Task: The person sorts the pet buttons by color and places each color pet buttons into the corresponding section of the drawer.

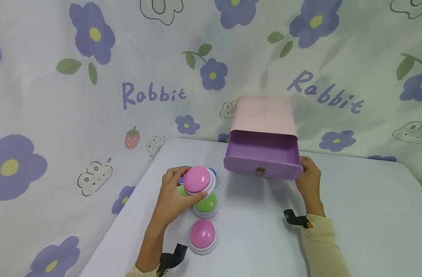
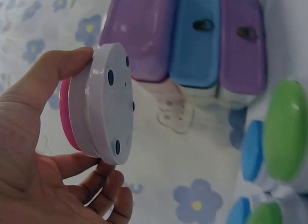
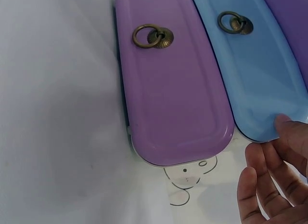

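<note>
My left hand [image 1: 169, 202] holds a pink dome-topped round push button [image 1: 197, 179] with a white base, thumb at one side of the rim and fingers at the other. Its white underside, with small black feet, shows in the left wrist view. Beneath it on the table, green buttons [image 1: 207, 204] and blue buttons [image 2: 253, 151] are partly hidden. My right hand [image 1: 309, 181] rests at the right of a small pink cabinet [image 1: 264, 113], whose purple top drawer [image 1: 243, 163] is pulled out. In the right wrist view, the thumb touches the corner of the blue drawer front [image 3: 260, 79].
Another pink button [image 1: 202, 234] stands on the white table [image 1: 252, 238], nearer me. The cabinet's lowest drawer is purple [image 3: 178, 94], with a brass ring pull [image 3: 148, 36]. Behind the table hangs a cloth [image 1: 155, 50] printed with flowers.
</note>
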A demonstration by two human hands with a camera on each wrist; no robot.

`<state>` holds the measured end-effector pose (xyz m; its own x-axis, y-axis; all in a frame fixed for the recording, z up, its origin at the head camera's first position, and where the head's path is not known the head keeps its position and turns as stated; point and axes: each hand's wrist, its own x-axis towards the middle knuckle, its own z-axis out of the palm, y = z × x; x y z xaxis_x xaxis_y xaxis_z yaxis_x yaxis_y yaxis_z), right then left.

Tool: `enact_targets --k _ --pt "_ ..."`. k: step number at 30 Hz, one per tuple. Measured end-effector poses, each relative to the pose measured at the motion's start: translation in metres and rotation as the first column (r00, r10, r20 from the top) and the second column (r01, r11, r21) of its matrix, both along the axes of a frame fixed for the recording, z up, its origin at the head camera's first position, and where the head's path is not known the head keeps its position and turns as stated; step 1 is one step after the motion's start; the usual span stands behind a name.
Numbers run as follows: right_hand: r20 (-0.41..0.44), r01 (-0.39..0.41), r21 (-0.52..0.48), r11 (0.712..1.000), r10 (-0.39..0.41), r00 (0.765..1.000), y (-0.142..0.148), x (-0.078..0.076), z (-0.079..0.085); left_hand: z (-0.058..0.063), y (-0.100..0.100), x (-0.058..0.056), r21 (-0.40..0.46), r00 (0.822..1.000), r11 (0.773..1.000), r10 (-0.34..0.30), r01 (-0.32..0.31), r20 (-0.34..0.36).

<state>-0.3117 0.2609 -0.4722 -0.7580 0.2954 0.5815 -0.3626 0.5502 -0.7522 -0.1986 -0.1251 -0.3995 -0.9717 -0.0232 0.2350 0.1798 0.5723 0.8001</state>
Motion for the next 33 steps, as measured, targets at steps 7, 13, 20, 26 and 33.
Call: enact_targets --k 7,13,20,26,33 --pt "-0.017 -0.021 0.005 1.0 0.021 1.0 -0.003 0.002 -0.003 0.022 0.014 -0.015 -0.02 0.999 0.999 -0.038 0.038 -0.029" --pt "-0.007 -0.005 0.019 1.0 0.005 1.0 0.002 -0.002 0.004 0.032 0.013 -0.02 -0.006 0.998 0.999 -0.049 0.049 -0.035" --pt "0.014 -0.007 -0.01 1.0 0.007 1.0 0.0 0.0 -0.001 0.042 0.021 -0.028 0.067 0.994 0.995 -0.061 0.067 -0.092" --pt "0.047 -0.028 0.008 1.0 0.028 0.998 -0.006 0.001 -0.006 0.043 0.028 -0.034 0.122 0.995 0.992 -0.025 0.037 -0.099" --pt "-0.001 -0.015 -0.005 1.0 0.015 1.0 0.0 -0.003 -0.003 0.044 0.048 -0.052 0.162 0.992 0.986 -0.019 0.04 -0.127"
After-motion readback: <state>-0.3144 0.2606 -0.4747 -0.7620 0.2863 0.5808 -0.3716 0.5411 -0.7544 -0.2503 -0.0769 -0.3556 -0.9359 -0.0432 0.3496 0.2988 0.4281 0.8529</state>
